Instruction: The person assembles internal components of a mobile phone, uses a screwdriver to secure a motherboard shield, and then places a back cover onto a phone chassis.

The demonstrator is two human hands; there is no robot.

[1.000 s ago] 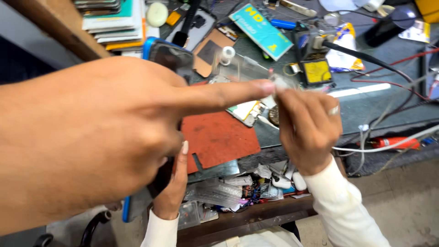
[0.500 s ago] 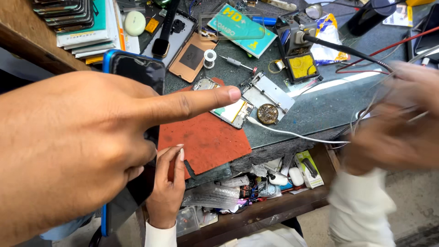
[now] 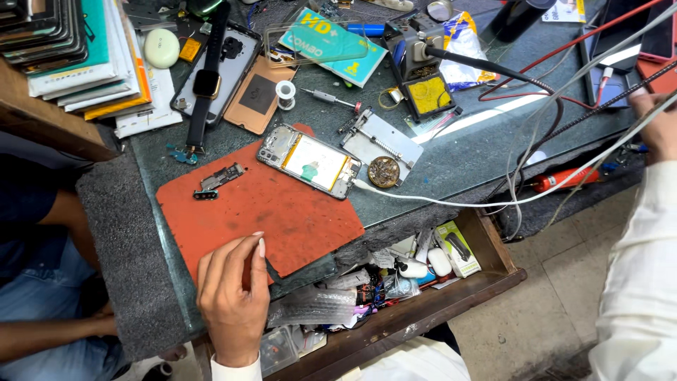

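left hand (image 3: 233, 300): i see it lying flat and open on the near edge of the counter (image 3: 458, 155), fingers resting on the near edge of the red mat (image 3: 261, 212), gripping nothing.
right hand (image 3: 659, 127): at the counter's right edge, only partly in frame, among the cables (image 3: 564, 134); i cannot tell whether it is closed on anything.
opened phone (image 3: 310, 164): lies face-down with its back off at the far right corner of the red mat, well apart from the left hand, a white cable (image 3: 451, 204) plugged into its right end.
small parts (image 3: 218, 180): a loose board piece on the mat's far left part.
metal plate (image 3: 381, 144): just right of the phone, a round coil (image 3: 383, 171) at its near edge.
drawer (image 3: 423, 282): open below the counter's near edge, full of small bits.
another person's arm (image 3: 49, 339): at the left, below the counter.
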